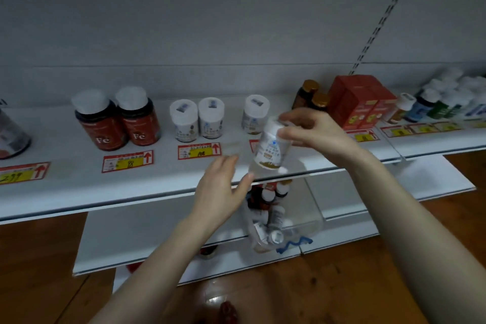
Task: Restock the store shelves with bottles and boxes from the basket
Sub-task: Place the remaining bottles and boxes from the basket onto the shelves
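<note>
Pinching tilted white plastic pill bottle (269, 148) near its cap with right grip (313, 131), left grip (223, 187) open beneath; might slip from shallow hold.

Two dark red bottles (101, 126) on the shelf (65, 187) each carry a large white "Fe". The price tag (128, 161) below them reads "98", the second tag (199, 150) under the white-capped bottles (184, 121) "108", and the far-left tag (23, 172) apparently "299". Each tag bears a red up-arrow. Print on the held white bottle (271, 147) is too blurred to read.
</note>
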Demonstrator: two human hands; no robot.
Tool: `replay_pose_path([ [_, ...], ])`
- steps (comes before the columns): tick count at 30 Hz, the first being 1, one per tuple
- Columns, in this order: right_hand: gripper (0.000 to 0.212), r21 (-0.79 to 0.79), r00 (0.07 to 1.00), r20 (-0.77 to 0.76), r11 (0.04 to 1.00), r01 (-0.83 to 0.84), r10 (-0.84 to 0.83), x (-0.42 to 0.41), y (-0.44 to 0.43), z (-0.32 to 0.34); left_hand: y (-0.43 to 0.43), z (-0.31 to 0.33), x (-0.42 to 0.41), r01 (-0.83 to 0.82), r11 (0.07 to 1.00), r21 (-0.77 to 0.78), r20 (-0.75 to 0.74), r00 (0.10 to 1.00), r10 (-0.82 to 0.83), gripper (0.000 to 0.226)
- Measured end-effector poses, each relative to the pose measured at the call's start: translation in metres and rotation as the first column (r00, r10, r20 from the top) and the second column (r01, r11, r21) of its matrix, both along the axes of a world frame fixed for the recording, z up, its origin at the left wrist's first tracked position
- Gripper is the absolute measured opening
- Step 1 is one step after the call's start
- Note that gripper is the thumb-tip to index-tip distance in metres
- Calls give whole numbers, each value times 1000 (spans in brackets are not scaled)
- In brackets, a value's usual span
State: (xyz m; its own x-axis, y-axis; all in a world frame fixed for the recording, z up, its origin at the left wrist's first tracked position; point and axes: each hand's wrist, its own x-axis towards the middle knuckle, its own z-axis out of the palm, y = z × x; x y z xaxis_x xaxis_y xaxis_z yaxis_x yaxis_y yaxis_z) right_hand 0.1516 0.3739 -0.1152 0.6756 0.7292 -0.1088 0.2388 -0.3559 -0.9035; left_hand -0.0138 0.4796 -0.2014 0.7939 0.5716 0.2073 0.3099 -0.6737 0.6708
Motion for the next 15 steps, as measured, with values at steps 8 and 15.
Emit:
replay_pose_path([
  [8,37,-83,972,236,996,16,4,72,8,-5,-9,-43,32,69,928,367,-233,972,20,52],
  [15,25,-142,950,305,989,-32,74,93,37,-21,-8,-49,34,71,904,422,-240,970,36,49],
])
